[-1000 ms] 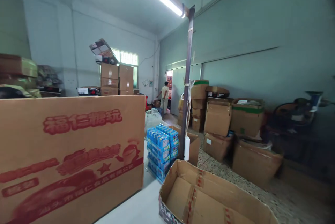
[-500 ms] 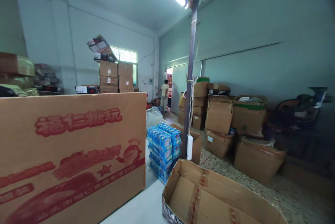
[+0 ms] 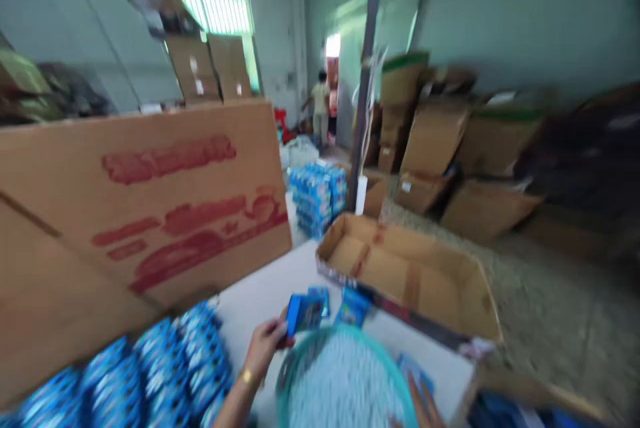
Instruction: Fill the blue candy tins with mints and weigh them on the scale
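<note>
My left hand (image 3: 266, 343) pinches a blue packet (image 3: 300, 314) just beyond the left rim of a round teal basin (image 3: 284, 385). Small pale pieces (image 3: 345, 381) fill the basin, too blurred to name. At the basin's right rim, my right hand (image 3: 424, 409) shows its fingers stretched out and apart, partly cut off by the lower edge. Its fingertips are at another blue packet (image 3: 416, 371) on the white table (image 3: 305, 260); whether they touch it I cannot tell. More blue packets (image 3: 353, 307) lie behind the basin.
Rows of blue packs (image 3: 167, 375) fill the lower left before a large printed carton (image 3: 200, 198). A shallow cardboard tray (image 3: 400, 261) lies behind the basin at right. Stacked blue boxes (image 3: 313, 198) stand by a metal post (image 3: 367, 81). A person (image 3: 320, 108) is near the far doorway.
The view has tilted down, bringing both hands, the basin and the blue packets into sight. The carton and tray now appear higher in the picture.
</note>
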A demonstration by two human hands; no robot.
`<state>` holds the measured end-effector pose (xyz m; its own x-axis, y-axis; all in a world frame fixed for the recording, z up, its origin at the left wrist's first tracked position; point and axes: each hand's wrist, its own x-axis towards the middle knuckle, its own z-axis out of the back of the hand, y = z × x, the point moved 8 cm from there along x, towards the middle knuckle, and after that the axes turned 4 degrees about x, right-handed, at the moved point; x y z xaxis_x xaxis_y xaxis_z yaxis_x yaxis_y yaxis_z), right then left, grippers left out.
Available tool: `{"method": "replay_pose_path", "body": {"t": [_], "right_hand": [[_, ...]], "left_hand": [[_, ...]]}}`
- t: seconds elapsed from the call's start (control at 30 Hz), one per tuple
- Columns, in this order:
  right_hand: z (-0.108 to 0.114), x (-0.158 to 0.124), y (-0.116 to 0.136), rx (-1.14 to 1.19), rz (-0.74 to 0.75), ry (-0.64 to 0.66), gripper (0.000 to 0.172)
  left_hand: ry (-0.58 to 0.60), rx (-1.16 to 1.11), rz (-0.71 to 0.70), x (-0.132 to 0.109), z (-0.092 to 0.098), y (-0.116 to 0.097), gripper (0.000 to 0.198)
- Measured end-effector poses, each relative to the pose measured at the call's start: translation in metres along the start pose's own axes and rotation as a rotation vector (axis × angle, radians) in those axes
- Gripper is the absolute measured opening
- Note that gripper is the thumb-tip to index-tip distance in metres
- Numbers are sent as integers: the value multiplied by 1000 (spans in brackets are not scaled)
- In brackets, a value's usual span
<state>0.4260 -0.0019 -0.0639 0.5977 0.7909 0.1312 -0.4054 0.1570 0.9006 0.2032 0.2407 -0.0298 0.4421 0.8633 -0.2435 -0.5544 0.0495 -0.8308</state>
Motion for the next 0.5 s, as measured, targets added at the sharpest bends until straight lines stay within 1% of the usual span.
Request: {"method": "replay_pose_path", "body": {"t": [0.03,0.07,0.1,0.13,0.17,0.2,0.23,0.27,0.3,0.33,0.37,0.43,0.5], "right_hand": [[-5,-21,3,-15,-56,7,72],[-9,-38,12,-46,-81,0,82],[-12,-49,29,-126,-20,-17,92],[-20,-57,50,-192,75,4,101],[-27,-63,71,-239,173,17,110],[-34,-67,88,-265,240,28,117],[-42,-71,100,-263,267,53,121],[-51,-77,105,-232,260,91,122],[-58,-83,105,-184,218,128,121],[-65,-92,100,-122,153,162,119],[-70,-102,90,-50,74,177,116],[-71,-125,62,131,-129,131,108],[-67,-150,27,391,-405,4,93]], "left_hand": [[78,-166,17,-22,-10,-4,36],[172,-266,48,-43,-23,-8,37],[227,-316,73,-61,-32,-12,37],[274,-329,105,-78,-40,-14,37],[315,-327,127,-93,-47,-16,37],[354,-310,136,-108,-53,-16,36],[391,-293,130,-122,-58,-16,35],[421,-280,109,-135,-62,-14,35],[448,-273,83,-147,-65,-9,35],[471,-274,61,-158,-67,0,37],[482,-270,51,-168,-68,13,39],[448,-168,59,-183,-65,52,40],[340,94,96,-194,-54,103,33]]}}
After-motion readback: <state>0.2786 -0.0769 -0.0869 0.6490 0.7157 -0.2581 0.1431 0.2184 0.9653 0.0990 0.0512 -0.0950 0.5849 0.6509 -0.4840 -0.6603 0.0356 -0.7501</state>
